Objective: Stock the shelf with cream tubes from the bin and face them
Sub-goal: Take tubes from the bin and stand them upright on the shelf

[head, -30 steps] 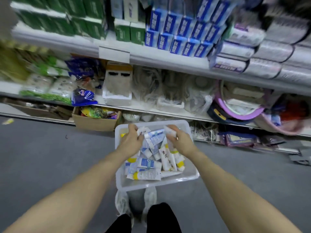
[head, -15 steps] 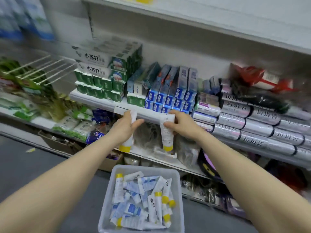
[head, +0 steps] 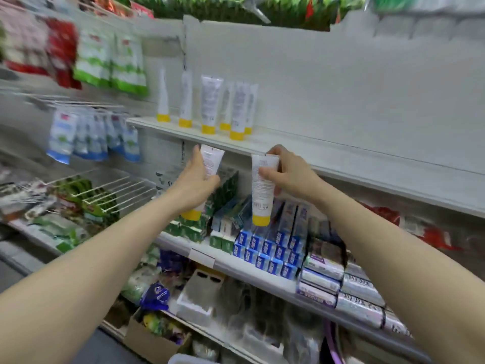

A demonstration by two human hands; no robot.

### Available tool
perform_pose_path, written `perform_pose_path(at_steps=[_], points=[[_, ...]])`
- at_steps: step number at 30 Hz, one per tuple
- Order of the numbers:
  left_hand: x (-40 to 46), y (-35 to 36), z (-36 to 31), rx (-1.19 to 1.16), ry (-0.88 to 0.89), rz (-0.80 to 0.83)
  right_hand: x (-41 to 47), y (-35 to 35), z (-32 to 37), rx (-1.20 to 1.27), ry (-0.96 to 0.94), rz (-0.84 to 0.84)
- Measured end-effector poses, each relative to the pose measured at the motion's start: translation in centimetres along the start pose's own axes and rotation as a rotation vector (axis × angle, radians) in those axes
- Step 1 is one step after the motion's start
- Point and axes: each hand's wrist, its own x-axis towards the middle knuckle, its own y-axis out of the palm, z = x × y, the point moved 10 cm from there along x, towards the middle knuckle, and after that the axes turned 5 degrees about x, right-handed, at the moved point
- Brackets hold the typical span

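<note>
Two hands (head: 195,183) (head: 290,174) hold white yellow-capped tubes (head: 261,187), print illegible.

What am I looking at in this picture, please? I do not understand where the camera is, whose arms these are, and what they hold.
The camera sits on a person's head and looks forward and down, so the two bare arms are that person's own. There is no machine. The left hand grips one white cream tube with a yellow cap. The right hand grips another cream tube. Both are raised toward the white upper shelf, where six similar tubes stand on their yellow caps.
</note>
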Motion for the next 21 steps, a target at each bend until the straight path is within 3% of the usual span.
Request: perform_pose_path(at_steps=[12,21], points=[[6.3,-7.8,-5.4,-0.037,0.155,-0.259,8.9,-12.9,3.5,0.057,-0.06,-0.455],[10.8,-8.9,-4.7,-0.077,0.086,-0.368,16.7,-11.3,-1.5,-0.114,0.013,-0.5]])
